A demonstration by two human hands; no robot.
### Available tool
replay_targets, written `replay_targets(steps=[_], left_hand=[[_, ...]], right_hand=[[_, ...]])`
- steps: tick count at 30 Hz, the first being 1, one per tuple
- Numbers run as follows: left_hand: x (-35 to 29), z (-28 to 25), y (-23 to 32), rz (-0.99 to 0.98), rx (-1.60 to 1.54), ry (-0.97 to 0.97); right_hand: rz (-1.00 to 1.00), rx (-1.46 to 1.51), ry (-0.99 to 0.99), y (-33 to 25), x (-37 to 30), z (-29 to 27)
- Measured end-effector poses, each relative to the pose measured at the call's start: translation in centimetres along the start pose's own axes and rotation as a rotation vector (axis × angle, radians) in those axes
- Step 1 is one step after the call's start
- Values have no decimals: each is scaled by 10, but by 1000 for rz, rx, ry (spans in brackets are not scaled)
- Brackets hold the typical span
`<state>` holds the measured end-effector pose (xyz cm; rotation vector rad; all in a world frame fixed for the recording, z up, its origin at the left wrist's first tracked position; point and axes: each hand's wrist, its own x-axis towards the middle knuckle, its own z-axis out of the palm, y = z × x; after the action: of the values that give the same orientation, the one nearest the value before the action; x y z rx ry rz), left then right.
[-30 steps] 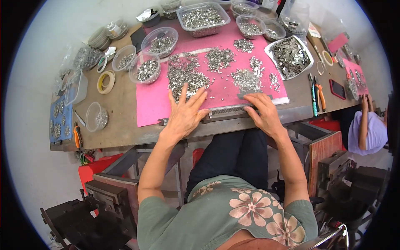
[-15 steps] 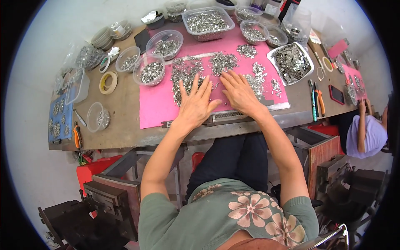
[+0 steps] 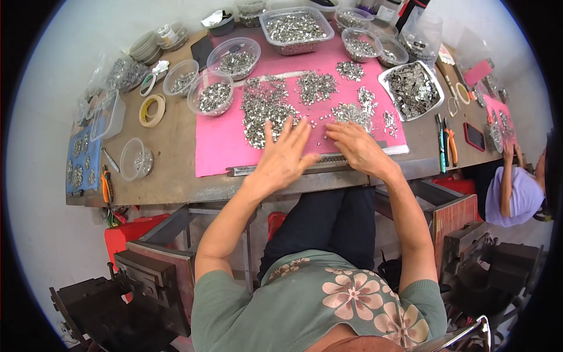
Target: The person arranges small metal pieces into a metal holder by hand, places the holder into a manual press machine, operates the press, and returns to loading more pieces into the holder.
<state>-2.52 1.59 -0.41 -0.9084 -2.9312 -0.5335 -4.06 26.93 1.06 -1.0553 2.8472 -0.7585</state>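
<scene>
Many small silvery metal pieces point(image 3: 267, 114) lie in heaps on a pink mat point(image 3: 214, 152). My left hand point(image 3: 284, 155) is over the mat's near part, its fingers spread and its fingertips beside the largest heap. To its right, my right hand point(image 3: 360, 149) has its fingers slightly bent and pointing left, just in front of a paler heap point(image 3: 352, 114). Nothing shows in either hand. A few loose pieces lie between them. A narrow metal rail point(image 3: 333, 159) with a toothed row runs along the mat's near edge, partly hidden by my hands.
Clear tubs of metal pieces point(image 3: 214, 98) stand behind and left of the heaps; a white tray point(image 3: 384, 76) is at right. Pliers point(image 3: 450, 144) and a phone point(image 3: 474, 136) lie further right. Tape point(image 3: 152, 111) sits at left. Another person point(image 3: 513, 188) works at far right.
Both hands have drawn back toward me, away from the heaps. My right hand's fingers have bent and turned more to the left. The view has shifted slightly.
</scene>
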Motion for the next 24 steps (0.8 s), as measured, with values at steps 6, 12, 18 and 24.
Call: replay_targets(steps=[6,12,18,24], left_hand=[[-9,-7,-17,-77,147,38],[7,-4,-14,-37,59,305],[39,18,-5,-44,4,498],[44,26,-2,-102,51,498]], right_hand=[[-11,-40,214,-4,2,6],[30,-11,319,2,22,17],[41,-55,406,4,35,24],[74,-63,393,8,31,26]])
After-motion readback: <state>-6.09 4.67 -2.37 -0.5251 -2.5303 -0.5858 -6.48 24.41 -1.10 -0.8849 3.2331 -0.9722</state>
